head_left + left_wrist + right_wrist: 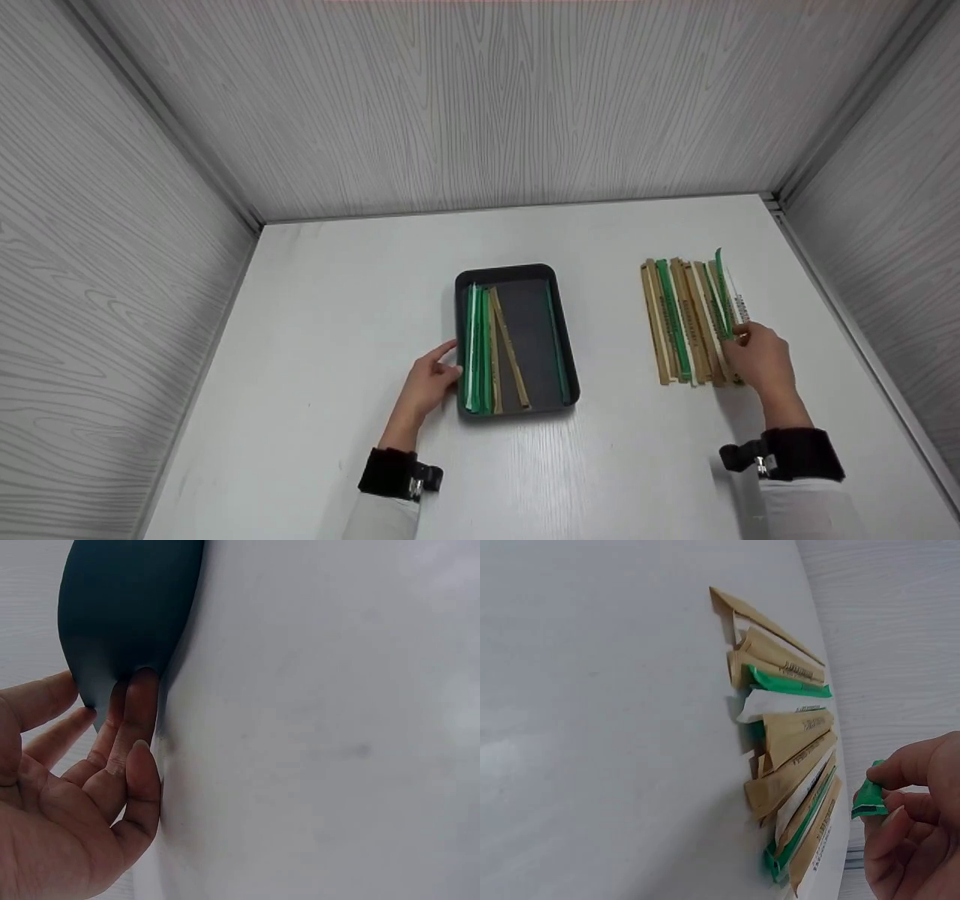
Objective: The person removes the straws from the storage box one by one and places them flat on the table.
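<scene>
My right hand (761, 360) pinches one end of a green paper-wrapped stick (722, 285) between thumb and fingers; the packet's end shows in the right wrist view. It overlaps the right side of a row of long, slim wrapped sticks (686, 322) in brown, white and green. My left hand (427, 384) rests against the left side of a dark rectangular tray (571, 371), its fingertips on the outer wall in the left wrist view. Inside the tray, green, white and brown wrapped sticks (484, 349) lie along the left side. One brown stick (511, 349) slants beside them.
The white table (352, 300) carries both the tray and the row, which stand apart from each other. Grey wood-grain panels (487, 105) rise at the back and on both sides. Along the tray's inner right wall runs a dark green strip (556, 341).
</scene>
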`<state>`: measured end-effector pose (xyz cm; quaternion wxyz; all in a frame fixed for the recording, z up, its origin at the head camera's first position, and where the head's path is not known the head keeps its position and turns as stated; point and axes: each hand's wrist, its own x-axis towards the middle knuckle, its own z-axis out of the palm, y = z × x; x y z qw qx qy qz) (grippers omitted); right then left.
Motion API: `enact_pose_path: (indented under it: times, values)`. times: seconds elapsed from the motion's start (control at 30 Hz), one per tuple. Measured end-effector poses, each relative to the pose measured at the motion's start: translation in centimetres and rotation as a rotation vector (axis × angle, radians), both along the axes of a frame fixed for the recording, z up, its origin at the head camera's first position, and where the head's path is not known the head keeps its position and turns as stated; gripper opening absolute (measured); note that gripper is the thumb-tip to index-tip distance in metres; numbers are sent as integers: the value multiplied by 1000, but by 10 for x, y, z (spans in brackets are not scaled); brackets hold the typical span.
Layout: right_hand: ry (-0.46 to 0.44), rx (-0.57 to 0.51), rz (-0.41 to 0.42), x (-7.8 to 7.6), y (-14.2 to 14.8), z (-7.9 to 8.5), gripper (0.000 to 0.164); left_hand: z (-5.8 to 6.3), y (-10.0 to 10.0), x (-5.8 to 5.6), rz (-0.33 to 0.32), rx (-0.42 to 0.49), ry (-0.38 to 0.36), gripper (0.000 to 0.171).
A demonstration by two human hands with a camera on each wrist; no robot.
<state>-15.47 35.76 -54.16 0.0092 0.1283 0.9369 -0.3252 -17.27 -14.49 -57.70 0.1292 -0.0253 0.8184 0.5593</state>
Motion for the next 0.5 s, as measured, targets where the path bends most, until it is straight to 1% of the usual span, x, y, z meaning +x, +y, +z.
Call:
enact_pose_path:
  times: [0.2, 0.33, 0.5]
  values:
    - [-71, 19, -62, 3, 9, -4, 41, -1, 2, -1, 4, -14, 0, 52]
    - [-118, 31, -85, 3, 13, -5, 42, -1, 3, -2, 4, -18, 1, 51]
    - [-125, 47, -95, 1, 11, -9, 42, -1, 2, -2, 2, -11, 8, 51]
